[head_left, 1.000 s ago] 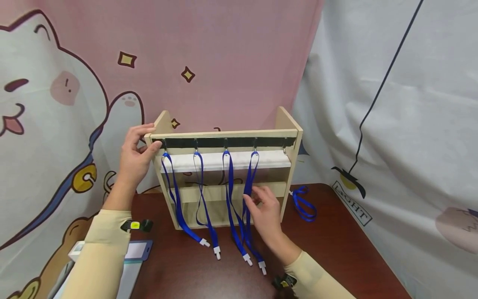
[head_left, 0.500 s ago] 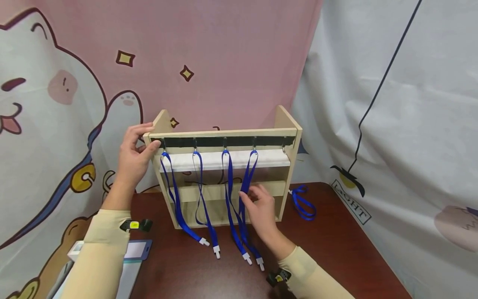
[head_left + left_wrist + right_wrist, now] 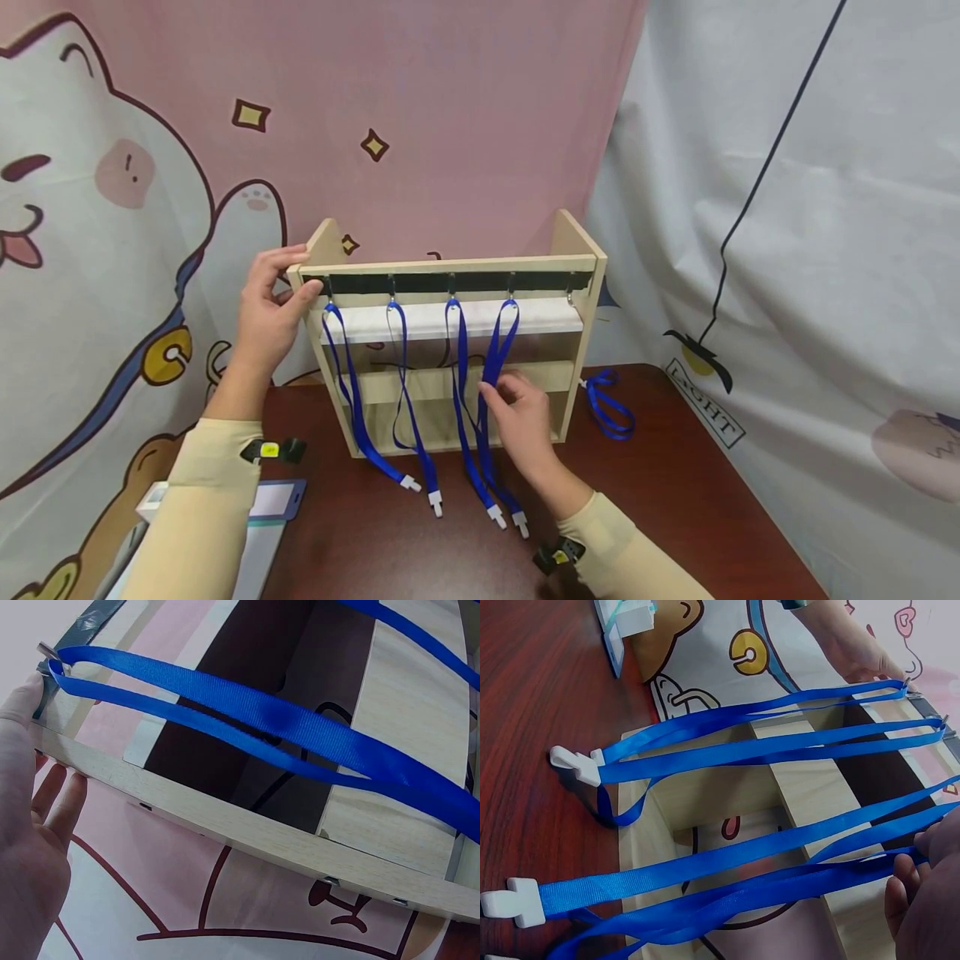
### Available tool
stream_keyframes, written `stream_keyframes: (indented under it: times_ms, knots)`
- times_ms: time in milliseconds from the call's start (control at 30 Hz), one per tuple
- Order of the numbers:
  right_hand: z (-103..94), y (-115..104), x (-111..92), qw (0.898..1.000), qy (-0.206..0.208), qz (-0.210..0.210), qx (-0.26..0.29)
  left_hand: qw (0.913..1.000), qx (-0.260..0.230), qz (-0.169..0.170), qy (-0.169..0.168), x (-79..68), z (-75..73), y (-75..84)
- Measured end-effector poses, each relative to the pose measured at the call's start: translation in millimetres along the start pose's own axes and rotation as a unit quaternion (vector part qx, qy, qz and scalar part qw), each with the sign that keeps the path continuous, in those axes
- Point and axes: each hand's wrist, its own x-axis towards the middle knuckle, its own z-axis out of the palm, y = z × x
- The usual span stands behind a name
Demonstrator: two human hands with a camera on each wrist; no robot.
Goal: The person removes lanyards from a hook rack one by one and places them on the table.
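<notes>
A small wooden rack [image 3: 461, 267] stands on the table, with a black strip of metal hooks along its top rail. My left hand [image 3: 270, 312] grips its upper left corner, thumb in front and fingers behind the side panel. Several blue lanyards with white clips hang from the hooks, among them the leftmost lanyard [image 3: 277, 720], close to my left thumb. With thumb and fingers, my right hand [image 3: 525, 421] pinches the strap of the rightmost hanging lanyard [image 3: 495, 354] partway down. Its white clip [image 3: 521, 523] lies on the table, near the neighbouring lanyard's clip [image 3: 497, 517].
Right of the rack, another blue lanyard [image 3: 611, 417] lies looped on the dark red table [image 3: 675, 500]. A badge holder [image 3: 281, 502] and a white box-like thing sit at the left under my forearm. Printed curtains [image 3: 480, 125] hang behind and to the right.
My right hand has shifted slightly left with the pinched lanyard, whose clip end has slid left and a little toward the rack. My left hand keeps its grip on the corner.
</notes>
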Motion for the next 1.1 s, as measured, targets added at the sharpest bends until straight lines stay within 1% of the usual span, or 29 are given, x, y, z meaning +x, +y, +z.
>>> stream_keyframes:
  times_ms: [167, 267, 433, 633, 767, 1000, 1100]
  knots:
    - [-5.0, -4, 1, 1.0, 0.002, -0.008, 0.019, 1.0, 0.005, -0.001, 0.0, -0.5, 0.0, 0.1]
    - [-8.5, -7, 2, 1.0, 0.011, -0.011, 0.025, 1.0, 0.006, -0.002, -0.001, -0.9, -0.2, 0.2]
    - [-12.9, -11, 3, 0.999, 0.032, -0.006, 0.026, 1.0, 0.006, -0.003, -0.002, -1.5, -0.4, 1.4]
    - [-17.9, -18, 7, 0.998, 0.05, -0.008, 0.048, 1.0, 0.0, -0.004, -0.002, -1.2, 0.6, 2.0]
    - [-21.8, -23, 9, 0.997, 0.052, -0.006, 0.055, 1.0, -0.001, -0.004, -0.003, -1.0, 0.7, 1.3]
    - [-28.6, -28, 13, 0.996, 0.049, -0.033, 0.074, 1.0, 0.001, -0.001, -0.003, -1.0, -0.4, -0.2]
    - [-31.0, -32, 15, 0.995, 0.054, -0.036, 0.073, 1.0, -0.002, 0.001, -0.001, -0.9, -0.4, 0.2]
